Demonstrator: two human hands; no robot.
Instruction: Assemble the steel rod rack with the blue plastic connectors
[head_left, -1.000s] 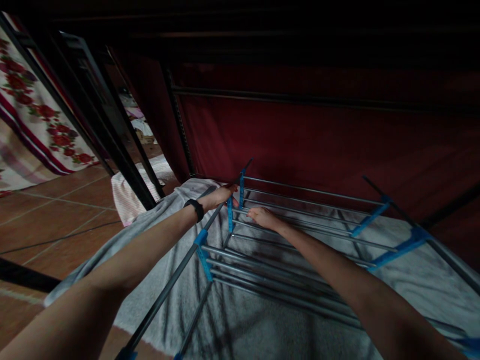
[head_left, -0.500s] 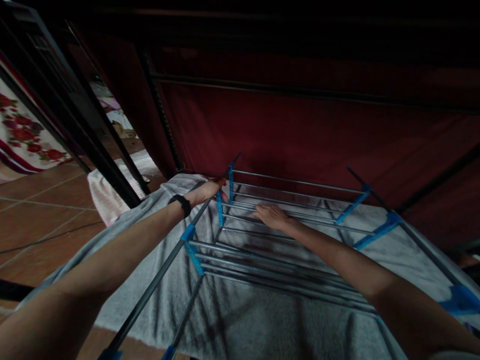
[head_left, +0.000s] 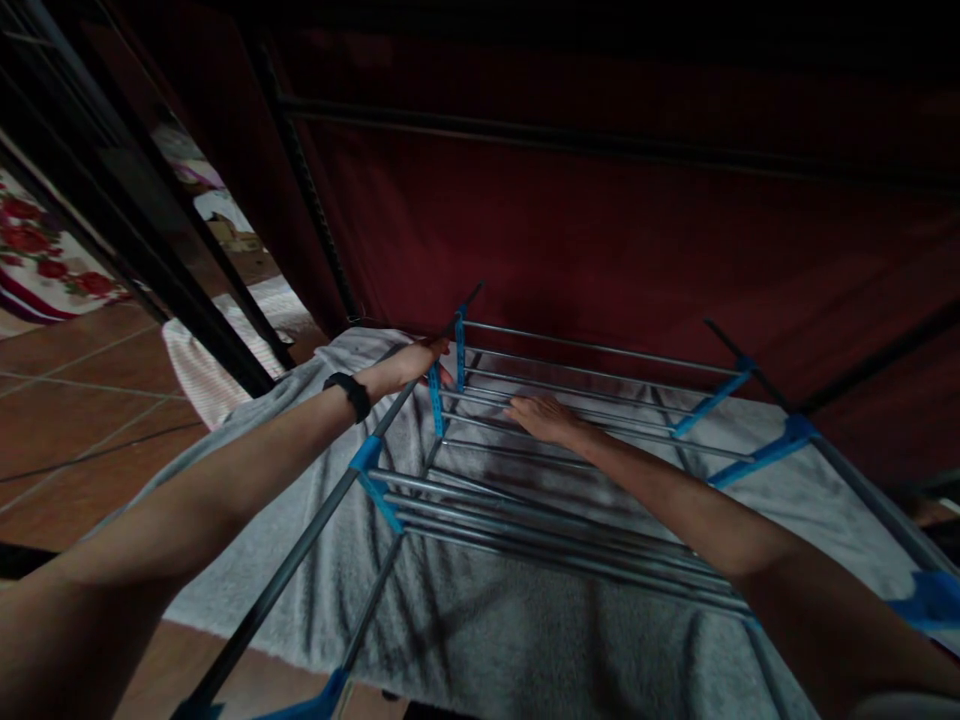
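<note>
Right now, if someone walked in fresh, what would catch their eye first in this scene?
Most likely the folding grey metal drying rack with bright blue plastic joints, spread low across the middle over a pale grey towel. Both bare arms reach into it: the left hand at the rack's far left corner, the right hand flat on the rails. Behind hangs a dark red cloth backdrop.

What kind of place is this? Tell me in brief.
Probably a dim room in a home, used for laundry. A folding drying rack with metal rails and blue joints stands over a grey towel on a terracotta tile floor, and floral fabric shows at the left edge.
</note>
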